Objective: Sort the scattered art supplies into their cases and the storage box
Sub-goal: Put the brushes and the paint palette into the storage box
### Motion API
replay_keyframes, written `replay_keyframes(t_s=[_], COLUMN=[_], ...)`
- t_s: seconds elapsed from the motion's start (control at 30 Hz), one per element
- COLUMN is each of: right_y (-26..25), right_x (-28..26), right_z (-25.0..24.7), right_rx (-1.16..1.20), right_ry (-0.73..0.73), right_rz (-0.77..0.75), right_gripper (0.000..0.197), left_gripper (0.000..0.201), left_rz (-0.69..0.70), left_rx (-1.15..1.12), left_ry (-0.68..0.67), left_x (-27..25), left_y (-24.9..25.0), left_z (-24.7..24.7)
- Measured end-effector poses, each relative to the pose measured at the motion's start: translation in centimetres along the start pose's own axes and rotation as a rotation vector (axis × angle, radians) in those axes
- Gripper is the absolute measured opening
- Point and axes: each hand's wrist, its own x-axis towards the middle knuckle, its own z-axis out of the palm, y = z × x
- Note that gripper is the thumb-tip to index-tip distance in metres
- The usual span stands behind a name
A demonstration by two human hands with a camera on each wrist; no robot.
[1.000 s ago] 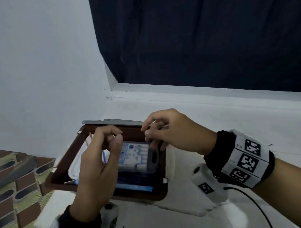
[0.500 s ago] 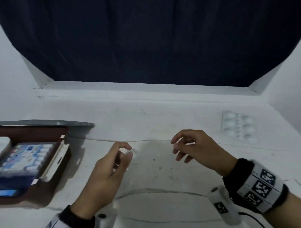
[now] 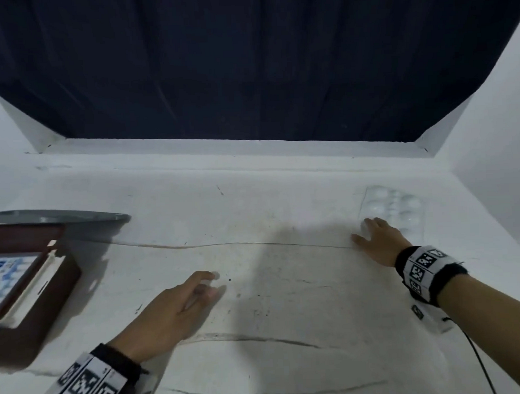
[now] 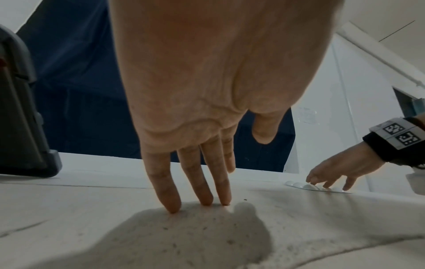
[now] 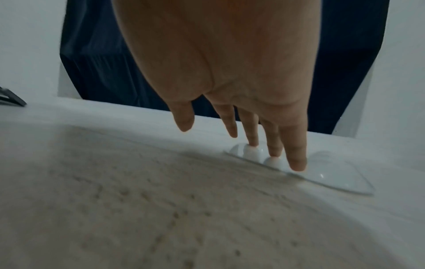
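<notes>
The right hand (image 3: 378,241) is stretched out to the far right of the white table (image 3: 253,214), palm down, with the forearm angled in from the lower right and a marker-printed band (image 3: 423,267) wrapped at the wrist. Its fingers (image 5: 296,160) are held straight and slightly spread, and at least 2 fingertips are set down on the near edge of the clear plastic palette (image 3: 397,208), on its rounded wells; the thumb is kept off to the side, above the table. Nothing is pinched or wrapped: the palette is only touched from above, and it lies flat near the table's far right corner.

The left hand (image 3: 174,311) is extended forward over the middle of the table, well apart from the right. In the left wrist view, 3 straight fingertips (image 4: 171,203) are seen pressed lightly onto the bare surface, the thumb hanging free, nothing held. A marker band (image 3: 91,382) is worn on this wrist too.

At the left edge the open brown storage box (image 3: 36,316) is seen, its grey lid (image 3: 62,217) lying behind it. A blue and white paint case (image 3: 8,273) is lying inside it, beside a white inner strip. A dark blue curtain (image 3: 248,64) is hung behind the table
</notes>
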Motion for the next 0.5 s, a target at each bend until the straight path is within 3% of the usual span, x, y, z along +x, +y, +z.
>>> replay_keyframes(t_s=[0.13, 0.27, 0.37, 0.5], right_y=[-1.7, -5.0, -6.8, -8.2], right_x=[-0.4, -3.3, -6.4, -9.0], right_z=[0.9, 1.4, 2.3, 3.0], right_rx=[-0.034, 0.009, -0.010, -0.135], right_ry=[0.042, 0.087, 0.046, 0.093], right_rz=[-0.054, -0.237, -0.372, -0.421], right_gripper=[0.063, 0.056, 0.050, 0.053], left_gripper=[0.035, 0.027, 0.032, 0.033], left_rz=[-0.013, -0.022, -0.025, -0.035], left_rx=[0.050, 0.057, 0.036, 0.013], left_ry=[-0.008, 0.000, 0.001, -0.002], left_x=[0.2, 0.3, 0.2, 0.0], left_y=[-0.5, -0.5, -0.2, 0.0], left_z=[0.2, 0.2, 0.2, 0.2])
